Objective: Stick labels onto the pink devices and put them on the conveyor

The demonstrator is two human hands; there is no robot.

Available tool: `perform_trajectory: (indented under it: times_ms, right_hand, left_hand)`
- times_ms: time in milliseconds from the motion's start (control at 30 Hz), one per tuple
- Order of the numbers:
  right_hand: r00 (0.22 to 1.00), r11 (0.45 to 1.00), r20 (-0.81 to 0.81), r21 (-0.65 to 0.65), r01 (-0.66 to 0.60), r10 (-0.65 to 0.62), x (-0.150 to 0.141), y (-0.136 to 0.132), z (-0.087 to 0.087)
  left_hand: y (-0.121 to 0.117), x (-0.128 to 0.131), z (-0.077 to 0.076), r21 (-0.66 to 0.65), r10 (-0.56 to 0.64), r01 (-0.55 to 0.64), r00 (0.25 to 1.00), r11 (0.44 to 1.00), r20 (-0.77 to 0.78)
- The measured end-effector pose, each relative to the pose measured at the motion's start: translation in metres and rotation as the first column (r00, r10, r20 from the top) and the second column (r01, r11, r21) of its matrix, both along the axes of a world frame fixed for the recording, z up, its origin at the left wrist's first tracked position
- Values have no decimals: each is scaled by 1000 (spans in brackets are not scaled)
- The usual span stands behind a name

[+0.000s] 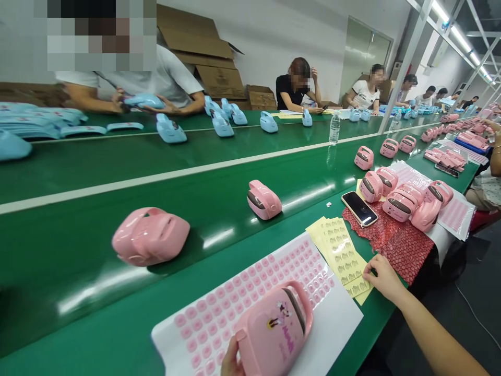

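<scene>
Pink case (254, 344) over sticker sheet (338, 316) | green worktop (97, 339) | cardboard boxes (219, 81) by wall (270, 31)

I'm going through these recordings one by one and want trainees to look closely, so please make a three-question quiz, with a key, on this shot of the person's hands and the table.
1. What colour is the case in the left hand?
A) blue
B) pink
C) yellow

2. True or false: the right hand is holding the phone.

3. Fill in the blank: a clear plastic ____ stands by the white line that runs along the table.

Key:
1. B, pink.
2. False: the right hand's fingertips are at the edge of the yellow labels.
3. Bottle.
</scene>
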State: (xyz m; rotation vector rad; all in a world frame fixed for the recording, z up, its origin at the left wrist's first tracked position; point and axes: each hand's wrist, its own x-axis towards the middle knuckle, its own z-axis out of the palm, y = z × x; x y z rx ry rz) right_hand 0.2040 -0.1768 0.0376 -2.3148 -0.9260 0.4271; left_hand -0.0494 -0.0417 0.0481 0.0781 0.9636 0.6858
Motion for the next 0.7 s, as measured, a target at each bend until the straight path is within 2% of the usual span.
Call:
perform_trajectory:
  times_ms: [133, 233, 333, 433, 533, 600, 700]
  right_hand:
    - [997, 999, 77, 37, 14, -17, 0, 3, 2]
    - [996, 997, 88, 77, 13, -20, 0, 4, 1]
    - [1000, 991, 10, 130, 28, -29, 0, 2, -4]
    - [983, 979, -174, 184, 91, -59, 0, -3, -9]
    - [934, 960, -351, 230, 161, -73, 3, -5, -14]
    - [924, 957, -373, 230, 179, -83, 5, -5, -15]
    - [959, 967, -265, 198, 158, -103, 4, -2, -14]
  left_hand:
    - [-3, 9, 15, -45, 52, -54, 997, 998, -52]
    - [-5, 12, 21, -63, 77, -81, 995, 995, -70]
    - [-6, 11, 23, -57, 71, -74, 996, 996, -53]
    - [-7, 11, 26, -54, 65, -67, 997, 996, -43]
    - [-7, 12, 30, -54, 66, -68, 997, 996, -46]
    - [-8, 12, 31, -52, 61, -63, 997, 997, -37]
    - [-8, 12, 31, -43, 61, -62, 998, 997, -23]
